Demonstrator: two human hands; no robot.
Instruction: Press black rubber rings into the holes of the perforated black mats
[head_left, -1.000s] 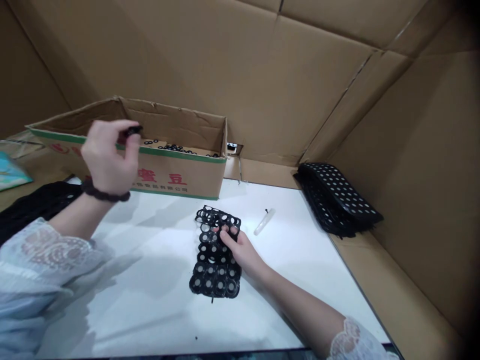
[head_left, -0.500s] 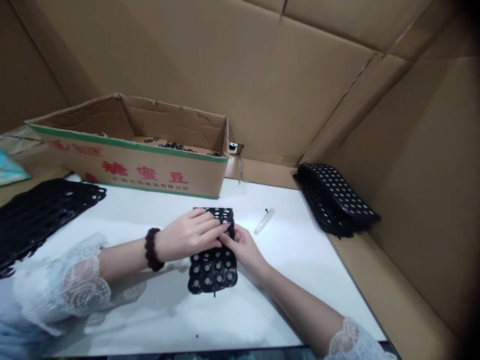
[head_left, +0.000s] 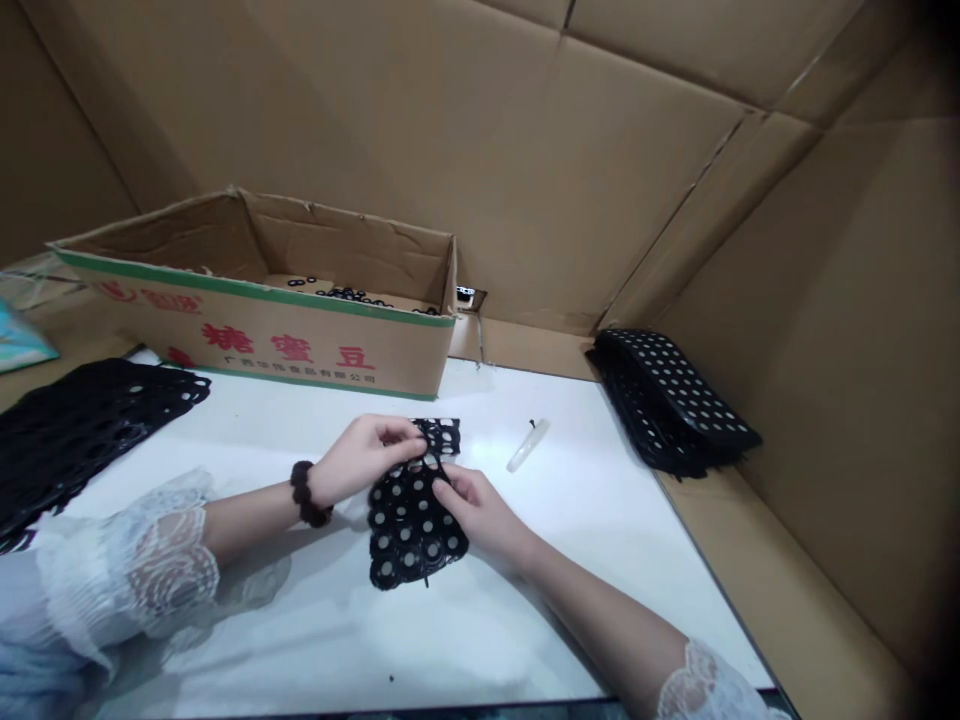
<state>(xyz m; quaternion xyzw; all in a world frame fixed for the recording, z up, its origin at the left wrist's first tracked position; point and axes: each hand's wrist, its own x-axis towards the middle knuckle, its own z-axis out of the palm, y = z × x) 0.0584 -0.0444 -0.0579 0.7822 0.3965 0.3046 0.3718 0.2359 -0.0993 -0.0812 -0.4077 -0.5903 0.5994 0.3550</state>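
A black sheet with rows of round holes (head_left: 409,520) lies on the white table, slightly bent near its upper part. My left hand (head_left: 375,455) pinches its upper middle between thumb and fingers. On the sheet's right edge, my right hand (head_left: 476,505) grips with the thumb on top and the fingers partly hidden. A small translucent whitish tool (head_left: 528,446) with a dark tip lies to the right of my hands.
Behind stands an open cardboard box (head_left: 255,335) with small black rings (head_left: 349,295) inside. Black holed sheets (head_left: 82,430) lie at the left. A folded stack of dotted black sheets (head_left: 675,400) rests at the right. Cardboard walls (head_left: 450,130) surround the table.
My left hand has gone from lying flat across the sheet to pinching it, a little further left. My right hand has shifted slightly down. The sheet's lower part has tilted and moved left.
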